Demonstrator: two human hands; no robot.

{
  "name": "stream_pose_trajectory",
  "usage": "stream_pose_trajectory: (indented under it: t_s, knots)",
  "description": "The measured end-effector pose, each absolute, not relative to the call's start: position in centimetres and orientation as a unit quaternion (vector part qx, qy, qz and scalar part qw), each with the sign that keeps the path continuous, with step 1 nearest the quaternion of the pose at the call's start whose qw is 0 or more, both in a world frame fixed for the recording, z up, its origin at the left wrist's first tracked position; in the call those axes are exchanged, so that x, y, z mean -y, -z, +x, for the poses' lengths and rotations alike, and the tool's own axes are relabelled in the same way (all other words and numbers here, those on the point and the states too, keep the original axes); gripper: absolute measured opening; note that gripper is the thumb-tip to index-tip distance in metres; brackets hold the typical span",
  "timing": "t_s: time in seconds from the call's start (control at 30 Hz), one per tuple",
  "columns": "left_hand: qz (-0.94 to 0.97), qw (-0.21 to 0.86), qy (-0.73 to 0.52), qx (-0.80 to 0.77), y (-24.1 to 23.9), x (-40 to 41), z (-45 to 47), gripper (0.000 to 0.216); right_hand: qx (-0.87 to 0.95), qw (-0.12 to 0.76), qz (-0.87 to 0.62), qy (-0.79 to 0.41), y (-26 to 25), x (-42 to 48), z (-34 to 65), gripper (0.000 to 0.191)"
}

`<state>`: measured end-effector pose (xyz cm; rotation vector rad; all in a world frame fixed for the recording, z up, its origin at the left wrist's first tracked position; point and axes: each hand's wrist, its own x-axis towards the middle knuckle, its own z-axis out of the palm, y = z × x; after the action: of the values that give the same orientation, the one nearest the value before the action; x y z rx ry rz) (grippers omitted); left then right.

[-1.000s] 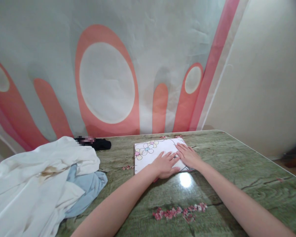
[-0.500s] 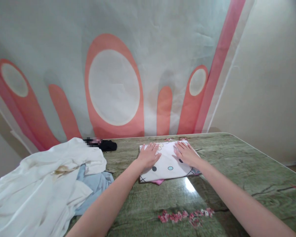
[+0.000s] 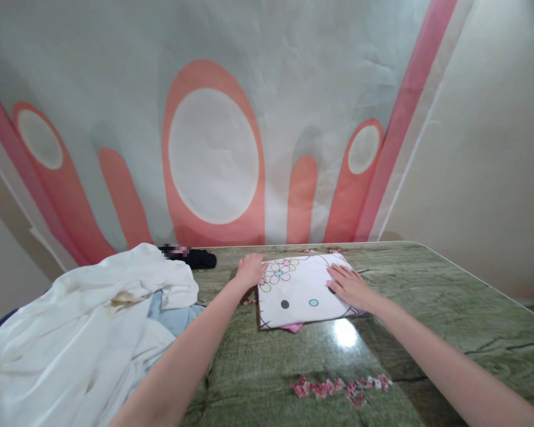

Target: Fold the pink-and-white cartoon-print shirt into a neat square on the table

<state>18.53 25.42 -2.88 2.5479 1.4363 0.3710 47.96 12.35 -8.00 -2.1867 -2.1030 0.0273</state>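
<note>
A folded white printed cloth (image 3: 300,290) lies flat on the table, with flowers, dots and black lines on it. Pink fabric (image 3: 292,327) peeks out under its front edge. My right hand (image 3: 349,287) rests flat on the right part of the cloth, fingers stretched out. At the cloth's far left edge is my left hand (image 3: 250,271), palm down, its fingers pointing right and touching the edge; it does not visibly grip it.
To the left is a heap of loose white cloth (image 3: 93,320) with light blue fabric (image 3: 174,317) under it. A black item (image 3: 200,258) lies behind it. The wood-patterned table (image 3: 427,308) meets a wall with a pink and white printed sheet (image 3: 276,89) at the back.
My left hand has slid off the top of the folded cloth to its left edge, uncovering the printed flowers. My right hand stays flat on the cloth. The view has shifted slightly.
</note>
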Motion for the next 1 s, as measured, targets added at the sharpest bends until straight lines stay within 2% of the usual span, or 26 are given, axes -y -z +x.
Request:
stream_pose_trajectory:
  t_s: [0.13, 0.3, 0.6, 0.7, 0.8, 0.9, 1.0]
  knots:
    - [0.847, 0.138, -0.131, -0.496, 2.9, -26.9, 18.6, 0.048, 0.695, 0.059, -0.717, 0.003, 8.2, -12.2, 47.8, 0.063]
    - [0.843, 0.219, -0.137, -0.473, 2.1, -26.2, 18.7, 0.025, 0.716, 0.074, -0.694, -0.004, 8.0, -11.9, 48.3, 0.062]
    - [0.79, 0.314, -0.231, -0.473, 2.0, -23.1, 16.3, 0.026, 0.721, 0.058, -0.69, -0.018, 7.4, -11.6, 49.9, 0.066]
    - [0.778, 0.29, -0.266, -0.49, 2.7, -23.2, 15.8, 0.029, 0.714, 0.064, -0.697, -0.007, 7.2, -11.8, 49.2, 0.064]
    - [0.78, 0.263, -0.285, -0.49, 3.1, -23.7, 15.6, 0.022, 0.722, 0.099, -0.684, 0.022, 6.5, -11.8, 46.7, 0.054]
    - [0.776, 0.266, -0.29, -0.493, 3.4, -24.2, 15.4, 0.02, 0.776, 0.152, -0.612, 0.007, 5.0, -11.4, 42.3, 0.045]
    - [0.77, 0.271, -0.295, -0.496, 3.9, -24.5, 15.2, 0.024, 0.83, 0.19, -0.523, -0.044, 3.5, -11.2, 37.3, 0.045]
